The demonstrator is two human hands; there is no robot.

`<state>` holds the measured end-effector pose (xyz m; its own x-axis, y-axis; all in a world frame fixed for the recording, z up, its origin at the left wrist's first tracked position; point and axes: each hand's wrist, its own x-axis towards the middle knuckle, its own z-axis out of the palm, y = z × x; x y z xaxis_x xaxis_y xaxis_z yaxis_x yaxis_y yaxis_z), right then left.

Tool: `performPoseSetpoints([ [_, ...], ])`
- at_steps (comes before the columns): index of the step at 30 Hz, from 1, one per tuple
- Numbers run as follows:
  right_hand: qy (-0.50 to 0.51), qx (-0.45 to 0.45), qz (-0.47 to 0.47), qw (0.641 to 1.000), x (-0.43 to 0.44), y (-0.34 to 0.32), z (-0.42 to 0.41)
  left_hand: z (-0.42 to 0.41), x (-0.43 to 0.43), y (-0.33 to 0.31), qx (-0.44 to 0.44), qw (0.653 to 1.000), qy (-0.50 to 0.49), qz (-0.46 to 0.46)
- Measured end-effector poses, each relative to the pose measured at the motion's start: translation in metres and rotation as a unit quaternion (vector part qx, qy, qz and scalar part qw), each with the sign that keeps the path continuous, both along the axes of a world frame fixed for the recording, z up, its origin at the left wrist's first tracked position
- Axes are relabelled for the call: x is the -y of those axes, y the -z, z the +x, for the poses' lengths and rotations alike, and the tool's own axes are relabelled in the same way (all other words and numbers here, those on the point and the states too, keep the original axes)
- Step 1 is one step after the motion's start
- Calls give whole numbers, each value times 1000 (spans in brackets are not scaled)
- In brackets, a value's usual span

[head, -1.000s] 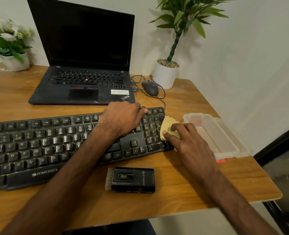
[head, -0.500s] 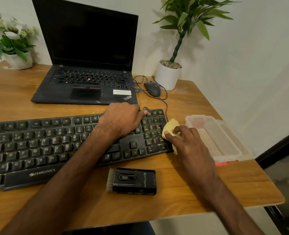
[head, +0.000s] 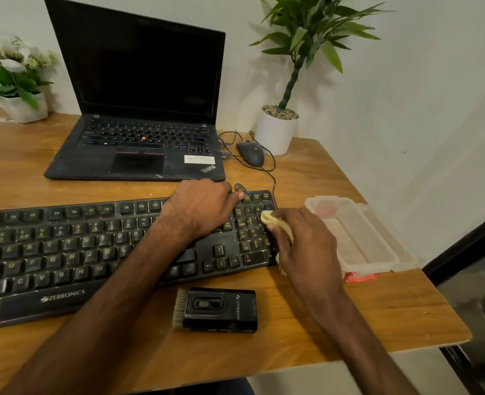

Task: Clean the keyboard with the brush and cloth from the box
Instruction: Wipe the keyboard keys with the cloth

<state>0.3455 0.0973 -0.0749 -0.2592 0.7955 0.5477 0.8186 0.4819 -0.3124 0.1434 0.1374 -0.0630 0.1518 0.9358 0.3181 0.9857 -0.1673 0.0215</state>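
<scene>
Beside the open clear box [head: 395, 262], our right hand [head: 306, 249] pinches the yellow cloth [head: 267, 216] against the keyboard [head: 64, 246], our left hand [head: 201, 206] lying palm-down on it.

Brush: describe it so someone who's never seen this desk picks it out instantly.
On the wooden desk, look at the strip between the long black keyboard and the desk's near edge. The brush lies flat there, just in front of the arrow keys. Unlike the clear box and yellow cloth to the right, it is a black block with pale bristles on its left end.
</scene>
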Motion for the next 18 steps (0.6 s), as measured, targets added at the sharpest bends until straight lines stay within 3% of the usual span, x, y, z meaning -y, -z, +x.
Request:
performPoseSetpoints([
  [4, 21, 22, 73, 997, -34, -11, -18, 2, -1, 3, 14, 1000, 9, 9],
  [10, -106, 44, -18, 993, -16, 4, -23, -5, -4, 3, 20, 999, -10, -30],
  [18, -141, 55, -72, 986, 8, -1, 14, 2, -3, 2, 30, 999, 10, -25],
])
